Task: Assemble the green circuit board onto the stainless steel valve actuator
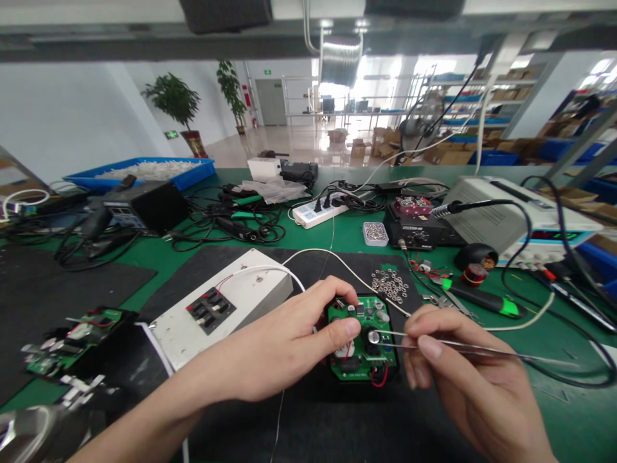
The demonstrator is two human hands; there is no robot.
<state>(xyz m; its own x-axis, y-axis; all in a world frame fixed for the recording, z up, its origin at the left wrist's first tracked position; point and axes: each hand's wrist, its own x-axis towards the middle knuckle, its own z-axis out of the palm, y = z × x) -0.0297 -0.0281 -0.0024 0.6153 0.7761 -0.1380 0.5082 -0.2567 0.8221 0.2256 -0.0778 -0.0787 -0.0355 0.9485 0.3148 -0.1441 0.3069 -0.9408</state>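
A green circuit board (365,360) in a black housing lies on the dark mat in front of me. My left hand (308,328) grips it from the left, thumb and fingers curled over its edge. A pair of tweezers (463,348) is pinched in my right hand (463,366), which is just right of the board. Its tips reach over the board to either side of a round silver-topped part (373,337); I cannot tell whether they squeeze it. Red and black wires (380,374) stick out at the board's lower edge.
Small metal rings (389,285) lie scattered beyond the board. A white box with switches (222,302) is to the left, near another board (72,341). At right are a green-and-black screwdriver (482,299), a soldering station (412,228) and a power supply (520,218). Cables cross the bench.
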